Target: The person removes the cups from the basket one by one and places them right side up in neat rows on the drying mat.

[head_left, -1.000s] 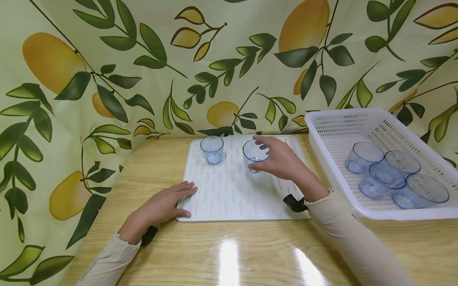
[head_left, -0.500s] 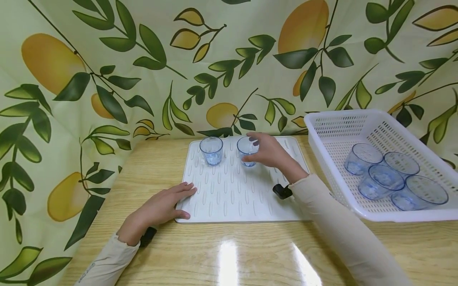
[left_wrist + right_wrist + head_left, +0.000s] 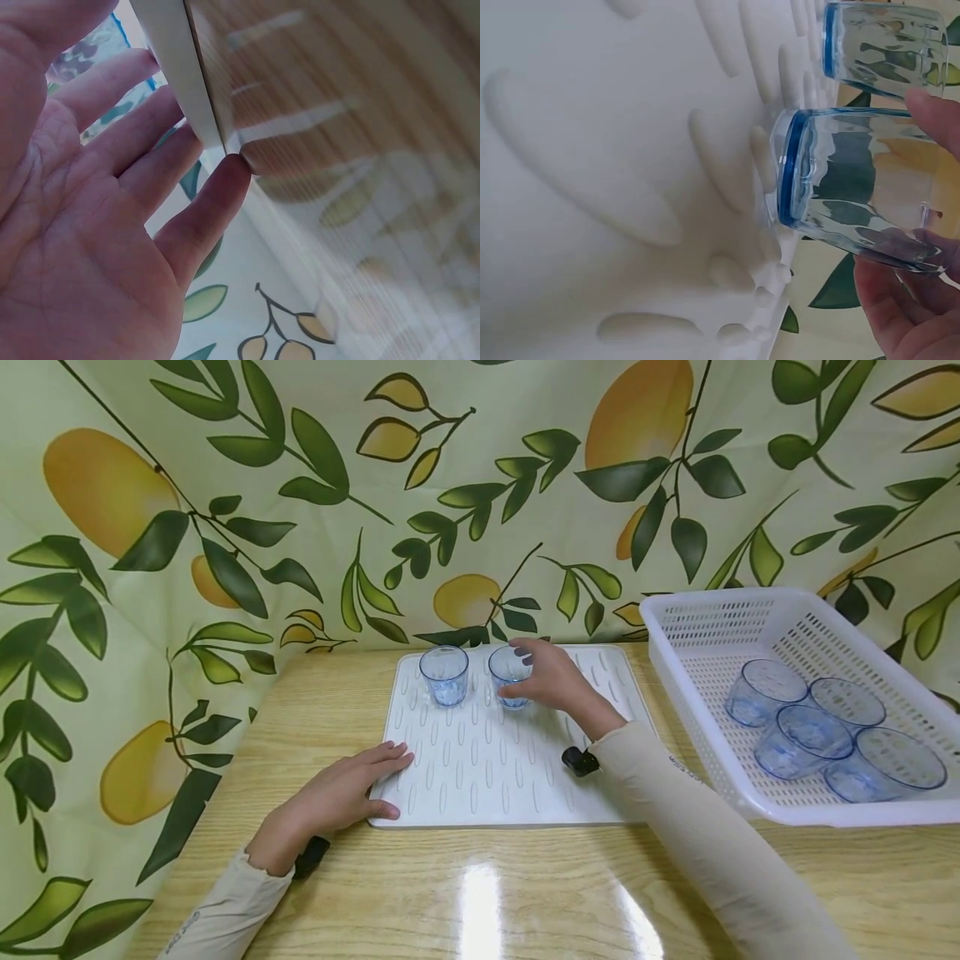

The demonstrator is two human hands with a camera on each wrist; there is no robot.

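Two clear bluish glasses stand side by side on the white ridged mat. Around the right-hand glass are the fingers and thumb of my right hand; in the right wrist view that glass stands at the mat's surface, gripped near its rim. The other glass is just left of it, untouched. My left hand lies with relaxed fingers at the mat's front left edge; in the left wrist view, the fingertips of this hand reach the mat's edge.
A white perforated basket stands right of the mat, holding several bluish glasses, one of them at its lower right. Behind the wooden table hangs a cloth printed with fruit and leaves.
My right hand and its glass have moved left across the mat, closer to the other glass. My left hand has stayed where it was.
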